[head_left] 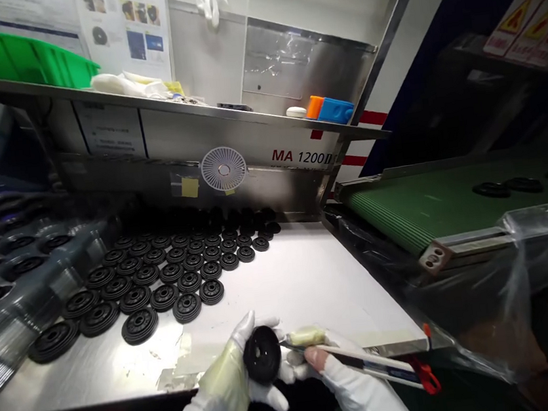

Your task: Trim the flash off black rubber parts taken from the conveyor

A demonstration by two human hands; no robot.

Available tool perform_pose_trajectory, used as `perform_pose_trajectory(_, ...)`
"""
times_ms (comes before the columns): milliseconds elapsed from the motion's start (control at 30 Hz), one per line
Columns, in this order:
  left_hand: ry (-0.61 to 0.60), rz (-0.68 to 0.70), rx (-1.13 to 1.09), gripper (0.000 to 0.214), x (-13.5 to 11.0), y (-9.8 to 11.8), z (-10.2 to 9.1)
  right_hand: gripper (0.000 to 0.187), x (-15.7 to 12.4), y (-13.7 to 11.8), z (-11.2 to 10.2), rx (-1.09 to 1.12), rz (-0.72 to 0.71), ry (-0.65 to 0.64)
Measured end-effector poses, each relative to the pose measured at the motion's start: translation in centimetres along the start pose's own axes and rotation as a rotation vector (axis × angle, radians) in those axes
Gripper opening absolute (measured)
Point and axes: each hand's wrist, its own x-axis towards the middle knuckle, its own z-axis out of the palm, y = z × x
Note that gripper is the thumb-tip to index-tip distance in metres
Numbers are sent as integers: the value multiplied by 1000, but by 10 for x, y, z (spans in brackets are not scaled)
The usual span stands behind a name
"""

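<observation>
Left fingers [276,400] clamp a black disc [263,357]; right fingers [316,358] grip a red-ended tool [378,365].

"What sort of place is this?"
"A factory: beyond the left hand [233,372] and to its left, rows of matching black discs [140,325] on a bench [100,377]."
"And rightward beyond the right hand [316,359]?"
"A green conveyor belt [427,204] carrying dark round parts [524,185], warning signs [524,28] above."
</observation>
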Motion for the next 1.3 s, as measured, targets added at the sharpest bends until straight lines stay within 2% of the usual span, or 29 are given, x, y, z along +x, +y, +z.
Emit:
perform_pose_trajectory(100, -5, -7, 75, 51, 1, 0, 2, 21, 0, -1, 9, 55, 17, -23)
perform_pose_trajectory(233, 61, 16, 73, 59, 10, -6, -1, 22, 1, 8, 18, -20, 40, 2)
perform_pose_trajectory(367, 50, 54, 90, 62, 10, -7, 0, 21, 1, 14, 25, -63, 42, 39)
perform_pose_trajectory(467, 28, 24, 99, 60, 2, 0, 4, 24, 0, 14, 26, -98, 0, 46)
perform_pose_trajectory(567, 17, 17, 80, 51, 1, 2, 3, 24, 0, 15, 25, -65, -4, 62)
perform_pose_trajectory(633, 81, 46, 61, 48, 6, -3, 0, 27, -1, 16, 26, -25, 18, 44)
perform_pose_trajectory(733, 152, 100, 71, 55, 13, -13, -3, 28, -2, 15, 31, 35, 16, -4)
perform_pose_trajectory(967, 178, 162, 233, 63, 9, -17, -1, 21, -1, 17, 39, 112, -26, 16)
perform_pose_trajectory(1067, 146, 182, 237, 61, 8, -16, -1, 28, -2, 19, 38, 71, -18, 8)
perform_pose_trajectory(1133, 138, 192, 231, 59, 8, -17, -1, 31, -2, 18, 38, 3, -32, 48)
perform_pose_trajectory(1300, 144, 184, 221, 59, 7, -17, 2, 23, -4, 11, 42, -137, -117, 213)
